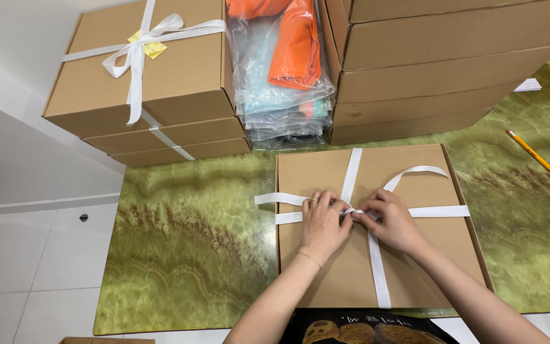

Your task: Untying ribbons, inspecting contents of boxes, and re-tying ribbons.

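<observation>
Fingers first: my left hand point(321, 223) has its fingertips pinched together on the white ribbon point(377, 267) right at the crossing point, centre of frame. My right hand point(389, 220) does the same from the other side, fingers closed on the ribbon, the two sets of fingertips almost touching. A thin bracelet on the left wrist, a ring on one left finger

The ribbon runs in a cross over a flat brown cardboard box point(326, 280): one band left to right, one band from the top edge down to the near edge. A loose loop of it arcs up to the right of my right hand, and a short loose end sticks out past the box's left edge

The box lies flat on a green marbled tabletop point(186, 255), lower centre of frame, both hands resting on its lid

Further out: upper left, a stack of brown boxes point(160, 89), the top one already tied with a white ribbon bow and a small yellow tag point(154, 48). Upper centre, a pile of clear plastic bags point(281, 95) with orange and pale blue cloth inside. Upper right, a second stack of plain boxes point(440, 70), untied. Right edge, a yellow pencil point(540, 160) lying on the table, well apart from the box. White tiled floor at lower left
</observation>
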